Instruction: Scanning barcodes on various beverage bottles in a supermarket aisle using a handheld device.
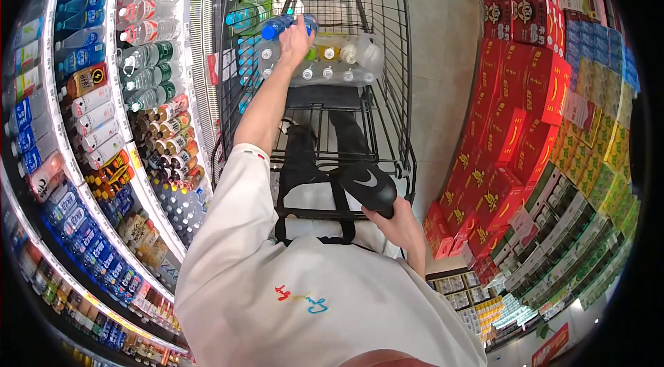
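Ahead of me stands a black wire shopping cart. My left hand reaches into it and grips blue-capped bottles, whose exact number my fingers hide. Just below that hand, a plastic-wrapped pack of bottles with mostly white caps lies across the cart. My right hand, near the cart's handle, is closed around the lower end of a black bottle-like object with a grey swoosh. What that object is exactly, I cannot tell.
Left of the cart, shelves hold rows of bottled drinks. Stacked red cartons and multipacks line the right side. A strip of tiled floor runs between the cart and the cartons.
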A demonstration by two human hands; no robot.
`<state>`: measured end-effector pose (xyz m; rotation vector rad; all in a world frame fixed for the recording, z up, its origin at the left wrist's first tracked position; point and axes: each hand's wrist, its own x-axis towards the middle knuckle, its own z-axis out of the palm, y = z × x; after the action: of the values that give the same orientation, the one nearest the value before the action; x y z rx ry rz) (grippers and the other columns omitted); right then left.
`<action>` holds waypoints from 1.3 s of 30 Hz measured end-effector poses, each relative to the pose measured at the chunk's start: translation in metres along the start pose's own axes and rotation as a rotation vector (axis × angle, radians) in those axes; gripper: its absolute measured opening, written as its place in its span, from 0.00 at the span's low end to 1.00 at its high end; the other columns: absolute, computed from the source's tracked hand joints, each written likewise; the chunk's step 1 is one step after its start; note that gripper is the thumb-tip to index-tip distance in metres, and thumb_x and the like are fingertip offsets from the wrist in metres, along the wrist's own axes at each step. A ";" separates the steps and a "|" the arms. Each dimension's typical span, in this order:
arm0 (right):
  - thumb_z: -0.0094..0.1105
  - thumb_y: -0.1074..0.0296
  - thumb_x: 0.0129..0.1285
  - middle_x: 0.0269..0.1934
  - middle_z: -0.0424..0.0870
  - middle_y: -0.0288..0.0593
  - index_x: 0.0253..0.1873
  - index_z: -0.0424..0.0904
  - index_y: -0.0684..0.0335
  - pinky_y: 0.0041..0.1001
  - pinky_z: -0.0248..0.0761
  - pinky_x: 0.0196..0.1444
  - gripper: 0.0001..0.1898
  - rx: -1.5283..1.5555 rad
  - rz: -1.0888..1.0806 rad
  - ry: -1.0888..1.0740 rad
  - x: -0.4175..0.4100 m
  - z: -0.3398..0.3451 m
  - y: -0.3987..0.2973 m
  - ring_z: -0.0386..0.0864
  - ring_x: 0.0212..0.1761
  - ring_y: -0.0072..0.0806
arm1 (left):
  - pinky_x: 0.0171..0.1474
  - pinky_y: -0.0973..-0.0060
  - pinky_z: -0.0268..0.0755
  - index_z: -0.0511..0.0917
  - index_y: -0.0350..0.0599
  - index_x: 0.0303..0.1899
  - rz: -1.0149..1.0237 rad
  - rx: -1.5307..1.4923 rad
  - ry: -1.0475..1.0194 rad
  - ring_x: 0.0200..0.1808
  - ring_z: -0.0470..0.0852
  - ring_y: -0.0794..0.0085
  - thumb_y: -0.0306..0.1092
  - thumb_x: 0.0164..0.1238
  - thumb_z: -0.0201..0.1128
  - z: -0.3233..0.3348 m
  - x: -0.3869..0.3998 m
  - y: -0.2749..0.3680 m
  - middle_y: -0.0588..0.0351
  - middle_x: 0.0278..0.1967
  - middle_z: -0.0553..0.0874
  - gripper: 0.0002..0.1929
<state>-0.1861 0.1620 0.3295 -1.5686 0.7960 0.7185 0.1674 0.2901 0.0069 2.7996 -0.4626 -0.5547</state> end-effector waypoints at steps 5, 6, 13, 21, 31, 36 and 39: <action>0.71 0.68 0.61 0.33 0.86 0.48 0.48 0.79 0.71 0.30 0.76 0.41 0.16 -0.004 0.022 -0.052 0.009 -0.015 -0.008 0.83 0.33 0.32 | 0.39 0.47 0.79 0.72 0.41 0.54 0.087 -0.048 0.044 0.35 0.87 0.38 0.45 0.65 0.66 -0.034 -0.008 -0.003 0.34 0.31 0.87 0.23; 0.70 0.69 0.62 0.32 0.86 0.45 0.48 0.79 0.70 0.29 0.76 0.41 0.14 0.122 0.041 -0.089 0.012 -0.016 -0.006 0.83 0.33 0.28 | 0.38 0.46 0.78 0.71 0.42 0.51 0.093 -0.060 0.089 0.34 0.86 0.38 0.49 0.64 0.67 -0.046 -0.019 -0.001 0.35 0.32 0.87 0.24; 0.66 0.73 0.67 0.45 0.88 0.41 0.51 0.81 0.68 0.26 0.75 0.53 0.10 0.571 -0.215 0.007 0.034 -0.018 -0.031 0.83 0.46 0.24 | 0.32 0.57 0.78 0.75 0.42 0.45 0.197 -0.249 0.262 0.30 0.86 0.45 0.43 0.63 0.71 -0.198 -0.183 0.027 0.42 0.29 0.86 0.18; 0.66 0.64 0.70 0.53 0.83 0.41 0.60 0.76 0.68 0.29 0.74 0.60 0.19 0.773 -0.199 0.031 0.033 0.027 -0.055 0.80 0.52 0.24 | 0.36 0.81 0.69 0.76 0.41 0.46 -0.063 -0.758 0.224 0.32 0.74 0.83 0.32 0.66 0.70 -0.308 -0.356 0.006 0.62 0.32 0.78 0.13; 0.63 0.69 0.72 0.46 0.82 0.40 0.54 0.76 0.67 0.30 0.82 0.52 0.12 0.593 -0.144 -0.157 -0.029 0.148 -0.058 0.82 0.46 0.25 | 0.49 0.79 0.76 0.78 0.37 0.52 -0.079 -0.883 0.525 0.41 0.85 0.75 0.27 0.56 0.74 -0.338 -0.517 -0.053 0.57 0.38 0.85 0.21; 0.62 0.68 0.73 0.42 0.80 0.38 0.52 0.76 0.66 0.33 0.82 0.53 0.10 0.474 -0.193 -0.306 -0.059 0.208 -0.073 0.81 0.43 0.26 | 0.69 0.64 0.65 0.75 0.38 0.65 0.018 -1.131 0.694 0.73 0.67 0.63 0.31 0.53 0.79 -0.302 -0.585 -0.108 0.47 0.72 0.66 0.36; 0.60 0.69 0.73 0.44 0.81 0.41 0.54 0.75 0.67 0.38 0.82 0.54 0.11 0.424 -0.245 -0.430 -0.073 0.236 -0.077 0.83 0.45 0.29 | 0.73 0.62 0.60 0.63 0.37 0.73 0.239 -1.445 0.819 0.75 0.64 0.63 0.29 0.50 0.81 -0.295 -0.614 -0.115 0.45 0.72 0.67 0.47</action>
<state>-0.1690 0.4100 0.4010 -1.0532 0.3932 0.6273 -0.2220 0.6651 0.4368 1.3285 -0.0880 0.2884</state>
